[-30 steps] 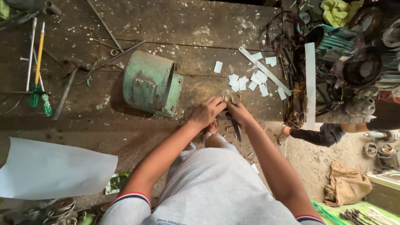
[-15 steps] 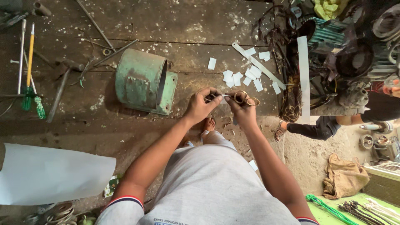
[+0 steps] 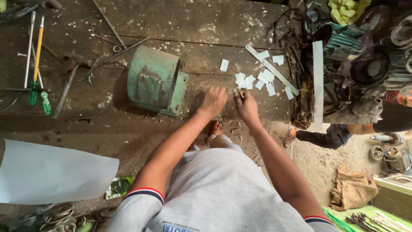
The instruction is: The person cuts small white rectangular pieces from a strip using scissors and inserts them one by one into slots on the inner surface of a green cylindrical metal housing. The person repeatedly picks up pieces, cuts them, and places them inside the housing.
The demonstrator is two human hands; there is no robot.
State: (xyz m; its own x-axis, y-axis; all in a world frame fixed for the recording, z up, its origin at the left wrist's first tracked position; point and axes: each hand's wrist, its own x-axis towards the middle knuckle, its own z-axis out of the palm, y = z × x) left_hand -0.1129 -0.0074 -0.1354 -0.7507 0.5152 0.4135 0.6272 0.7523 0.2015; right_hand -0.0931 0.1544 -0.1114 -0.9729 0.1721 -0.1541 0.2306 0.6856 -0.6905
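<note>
Both hands sit together at the bench (image 3: 128, 129) front edge, right of the green motor housing (image 3: 156, 81). Right hand (image 3: 246, 107) is curled shut around a small dark piece (image 3: 239, 92), which pokes up from the fist toward the bench's far edge; too blurred to identify. Left hand (image 3: 213, 101) is just beside it, fingers loosely bent, grip contents unclear. White paper slips (image 3: 257, 79) lie just beyond the right hand, nearer it than the left.
</note>
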